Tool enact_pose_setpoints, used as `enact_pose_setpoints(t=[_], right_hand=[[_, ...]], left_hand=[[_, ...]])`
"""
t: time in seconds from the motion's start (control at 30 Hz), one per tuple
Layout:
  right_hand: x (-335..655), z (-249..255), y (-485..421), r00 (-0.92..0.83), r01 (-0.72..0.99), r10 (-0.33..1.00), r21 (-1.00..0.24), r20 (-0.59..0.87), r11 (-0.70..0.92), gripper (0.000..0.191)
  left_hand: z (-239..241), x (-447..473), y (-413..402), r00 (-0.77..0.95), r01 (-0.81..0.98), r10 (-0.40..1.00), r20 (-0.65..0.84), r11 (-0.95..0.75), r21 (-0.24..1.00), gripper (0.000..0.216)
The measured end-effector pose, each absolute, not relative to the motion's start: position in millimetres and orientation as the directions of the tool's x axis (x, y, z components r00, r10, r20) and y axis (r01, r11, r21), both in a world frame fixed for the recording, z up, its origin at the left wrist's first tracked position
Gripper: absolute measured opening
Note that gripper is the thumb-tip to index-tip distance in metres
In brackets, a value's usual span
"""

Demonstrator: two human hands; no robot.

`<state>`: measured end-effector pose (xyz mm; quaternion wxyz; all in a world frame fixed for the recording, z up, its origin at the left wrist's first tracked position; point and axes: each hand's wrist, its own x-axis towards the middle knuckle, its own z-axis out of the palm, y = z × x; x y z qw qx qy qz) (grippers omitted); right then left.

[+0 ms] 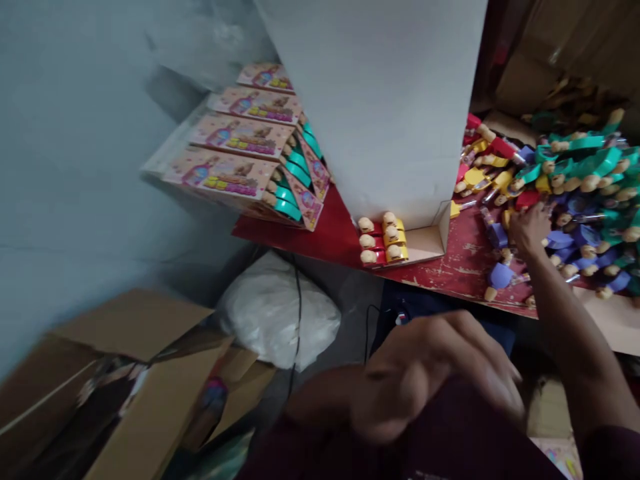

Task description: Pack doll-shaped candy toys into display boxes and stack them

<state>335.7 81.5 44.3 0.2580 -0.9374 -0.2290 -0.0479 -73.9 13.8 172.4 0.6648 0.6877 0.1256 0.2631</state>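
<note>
Nearest: left hand (440,373), motion-blurred, fingers loosely curled in front of the dark shirt (450,433). Can't tell if anything is in it; palm side hidden. Right forearm runs in from the bottom right edge, sleeve cut off by frame.

Lower left: open cardboard carton (135,327), cropped, dark contents unreadable. Beyond it a white plastic sack (280,307), with a black cable (299,300) crossing it.

Red tabletop (467,257), paint worn. Right hand (531,230) is down in the loose toy pile, fingers bent and narrow, tips at a red toy (527,199). Can't tell if it's gripped; fingertips are lost among the toys. Purple toys (560,240) sit just beside the hand, teal toys (603,163) farther right, cropped by the edge.

Display box (425,243) is at the tabletop's front edge, left of the pile: three red and three yellow tan-headed toys in its left part, right part bare. Its tall white panel (385,100) runs out of frame and blocks what's behind.

Left of that, four printed boxes (225,173) in a row, teal toys showing at their ends; print too soft to read. Far right: brown cardboard (530,87), in shadow.
</note>
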Motion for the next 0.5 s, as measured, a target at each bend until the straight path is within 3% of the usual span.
enact_pose_setpoints(t=[0.1,0.2,0.27,0.33,0.43,0.5], right_hand=[[318,53,55,0.907,0.418,0.337,-0.621,0.252,-0.663,0.034],[281,53,12,0.931,0.292,0.337,-0.836,0.138,-0.465,0.028],[243,51,-21,0.888,0.090,0.460,-0.978,-0.008,-0.190,0.030],[203,48,-52,0.780,-0.080,0.618,-0.995,-0.100,-0.061,0.029],[160,49,-84,0.616,-0.153,0.767,-0.983,-0.177,-0.103,0.025],[151,55,-93,0.585,-0.040,0.790,-0.979,-0.184,-0.199,0.022]], left_hand=[[138,-29,26,0.740,-0.222,0.672,0.032,0.199,0.954,0.042],[91,15,30,0.654,-0.117,0.715,-0.248,0.419,0.900,0.042],[69,41,30,0.623,-0.118,0.707,-0.334,0.507,0.854,0.053],[59,60,30,0.674,-0.161,0.657,-0.337,0.576,0.801,0.061],[62,73,31,0.792,-0.182,0.541,-0.283,0.652,0.736,0.062],[66,71,32,0.775,-0.202,0.576,-0.262,0.618,0.760,0.056]])
